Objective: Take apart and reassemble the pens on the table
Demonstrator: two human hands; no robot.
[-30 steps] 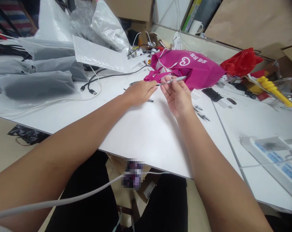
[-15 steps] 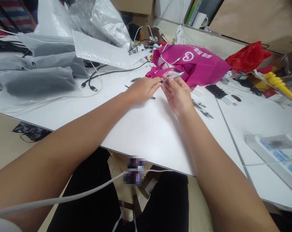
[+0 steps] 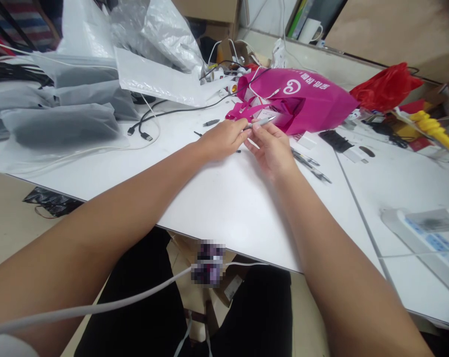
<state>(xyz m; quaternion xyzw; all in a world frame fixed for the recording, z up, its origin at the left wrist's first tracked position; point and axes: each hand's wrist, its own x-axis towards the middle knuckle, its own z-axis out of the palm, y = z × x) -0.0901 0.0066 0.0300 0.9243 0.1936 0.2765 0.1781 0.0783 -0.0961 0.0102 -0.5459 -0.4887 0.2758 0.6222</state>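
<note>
"White tabletop (image 3: 224, 208), crowded along its far side by a magenta bag (image 3: 321, 99), with grey plastic packages (image 3: 61, 124) to the left. Where is the work?"

"Near the middle, just in front of the bag. A slim silver pen (image 3: 263, 121) is held over the tabletop, its point aimed up and to the right."

"How is it held?"

"The right hand (image 3: 274, 148) pinches the silver barrel between thumb and fingers, with no gap showing. The left hand (image 3: 224, 139) has its fingers drawn together on the darker opposite end; their tips are partly hidden."

"How far along does it look?"

"Partway through this pen, I'd judge. Its silver and dark parts are lined up end to end, but I cannot tell whether they are fully joined. A grey pen piece (image 3: 211, 122) lies loose beyond the left hand, apparently left over. Several pens (image 3: 316, 171) lie beside the right wrist; whether they are complete is unclear."
</note>
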